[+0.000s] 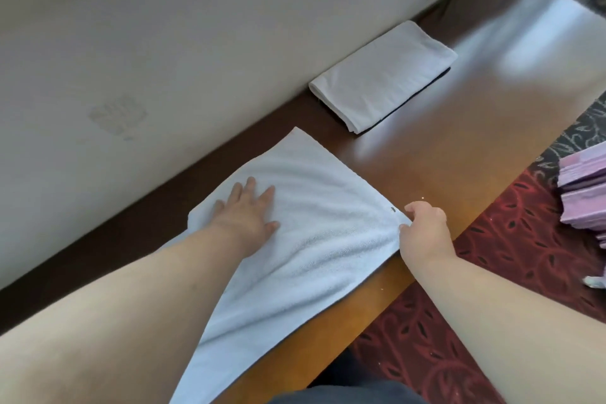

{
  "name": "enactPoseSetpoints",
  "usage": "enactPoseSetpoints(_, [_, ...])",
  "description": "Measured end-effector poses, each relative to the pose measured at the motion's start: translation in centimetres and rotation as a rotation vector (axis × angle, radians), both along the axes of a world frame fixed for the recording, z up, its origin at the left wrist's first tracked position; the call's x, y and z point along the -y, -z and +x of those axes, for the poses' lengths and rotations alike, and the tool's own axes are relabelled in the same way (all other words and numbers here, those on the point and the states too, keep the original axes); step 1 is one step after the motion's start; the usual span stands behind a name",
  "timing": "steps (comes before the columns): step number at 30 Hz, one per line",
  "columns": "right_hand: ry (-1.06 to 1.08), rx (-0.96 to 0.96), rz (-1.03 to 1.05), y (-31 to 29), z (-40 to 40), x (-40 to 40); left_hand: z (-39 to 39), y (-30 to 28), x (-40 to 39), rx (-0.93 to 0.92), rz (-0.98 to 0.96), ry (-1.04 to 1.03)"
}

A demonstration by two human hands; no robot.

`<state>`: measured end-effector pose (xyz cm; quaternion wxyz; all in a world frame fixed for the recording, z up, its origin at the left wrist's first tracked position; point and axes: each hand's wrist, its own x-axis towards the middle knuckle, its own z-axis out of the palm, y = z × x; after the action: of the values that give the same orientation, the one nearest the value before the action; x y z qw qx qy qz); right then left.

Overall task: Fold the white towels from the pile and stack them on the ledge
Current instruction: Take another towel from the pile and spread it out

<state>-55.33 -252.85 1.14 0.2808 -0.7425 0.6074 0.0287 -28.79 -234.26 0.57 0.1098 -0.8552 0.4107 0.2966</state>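
Fingers (251, 188) of the left hand (244, 215) are spread wide and lying flat on the white towel (314, 239), palm down, not gripping anything, just pressing it onto the wooden ledge (442, 154). That hand sits on the towel's far-left part, close to the wall (147, 59). Over on the other side, the right hand (423, 229) has its fingers curled closed around the towel's right corner, pinching the edge right by a tiny dark tag. So the towel stretches out between the two hands, pretty flat with a few soft ripples, and its near end runs back under the left forearm toward the person.

Further along the ledge, well apart from both hands, there's a folded towel (383, 75) sitting tidy against the wall, with a dark line along its lower edge. Off the ledge on the right you can see red patterned carpet (492, 256) and a stack of pinkish-purple stuff (583, 193), can't tell exactly what.
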Motion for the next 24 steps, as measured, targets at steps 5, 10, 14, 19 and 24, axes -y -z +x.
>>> enactPoseSetpoints(5, [-0.661, -0.067, -0.132, -0.6, 4.0, -5.4, 1.7, 0.5, 1.5, -0.032, -0.025, 0.045])
enactPoseSetpoints(10, [-0.955, -0.376, 0.032, 1.9, 4.9, -9.5, 2.3, 0.0, -2.0, -0.058, -0.295, -0.018])
enactPoseSetpoints(14, [-0.952, -0.411, 0.024, 2.2, 4.9, -9.1, -0.2, -1.0, -11.2, 0.104, -0.567, -0.305])
enactPoseSetpoints(19, [-0.936, -0.478, 0.045, 1.2, 5.9, -9.6, 0.4, -0.6, -22.0, 0.098, -0.39, -0.61])
enactPoseSetpoints(24, [-0.98, -0.441, -0.189, -1.5, 10.8, -11.5, 1.9, -0.7, -26.2, 0.149, -0.391, -0.595])
